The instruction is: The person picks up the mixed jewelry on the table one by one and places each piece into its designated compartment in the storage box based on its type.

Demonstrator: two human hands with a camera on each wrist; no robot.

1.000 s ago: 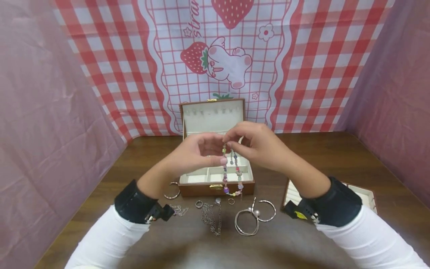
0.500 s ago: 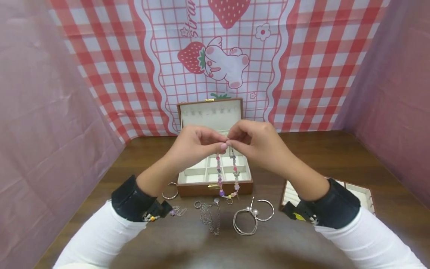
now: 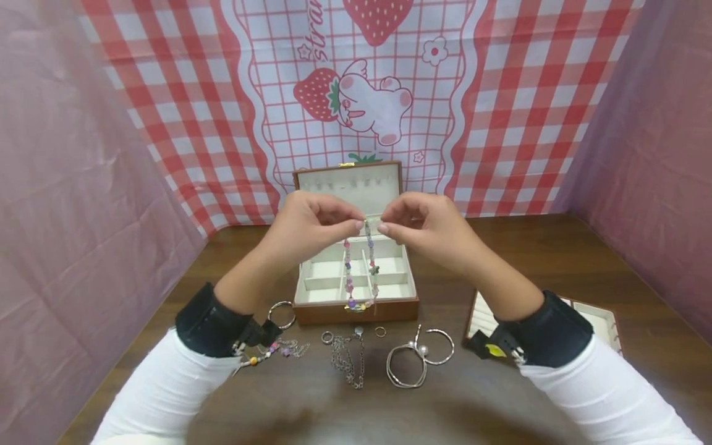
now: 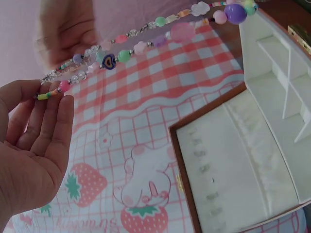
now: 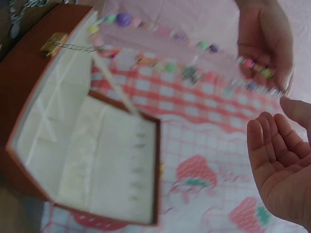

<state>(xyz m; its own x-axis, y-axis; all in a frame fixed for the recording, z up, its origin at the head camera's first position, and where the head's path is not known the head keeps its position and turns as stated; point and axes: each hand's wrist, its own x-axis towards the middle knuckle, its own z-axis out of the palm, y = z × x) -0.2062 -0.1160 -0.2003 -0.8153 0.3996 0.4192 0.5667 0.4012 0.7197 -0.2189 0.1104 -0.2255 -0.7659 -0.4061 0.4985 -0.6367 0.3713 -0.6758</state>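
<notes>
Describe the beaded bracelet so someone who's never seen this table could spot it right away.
Find the open brown jewelry box at the middle of the wooden table. Just above it, the left hand and right hand pinch the two ends of the beaded bracelet, which hangs down in a loop. Unlike the silver chains and bangles lying in front of the box, it is strung with pastel beads.

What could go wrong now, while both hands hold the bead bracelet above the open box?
The left hand and right hand only pinch the ends of the bead bracelet, so one end may slip and drop. Its hanging loop sits near the front wall of the jewelry box and may catch there or on the dividers.
</notes>
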